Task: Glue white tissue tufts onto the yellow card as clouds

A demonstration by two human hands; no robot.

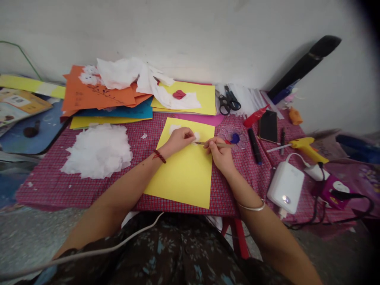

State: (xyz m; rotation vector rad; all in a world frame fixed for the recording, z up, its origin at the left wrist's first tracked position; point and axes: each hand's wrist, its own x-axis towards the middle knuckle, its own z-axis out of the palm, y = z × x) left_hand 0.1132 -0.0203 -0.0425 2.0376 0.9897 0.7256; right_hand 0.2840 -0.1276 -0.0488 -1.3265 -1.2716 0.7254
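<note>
Over the upper part of a yellow sheet of paper (184, 178), my left hand (178, 140) is closed, its fingertips pinching a small white paper piece (196, 136). My right hand (220, 155) grips a thin paintbrush (227, 145) with a light wooden handle. Its tip points left and is close to the white piece; I cannot tell whether they touch. Another white patch (172, 128) shows on the sheet behind my left hand. Right of the sheet is a clear scalloped paint palette (242, 135) with blue and red in it.
Left lies a pile of white paper pieces (97, 152). Orange sheets (103, 95) and a yellow stack (204, 97) line the wall. Scissors (228, 101), a black marker (254, 146), a phone (268, 126), a yellow glue gun (305, 146) and a white power bank (286, 186) lie rightward.
</note>
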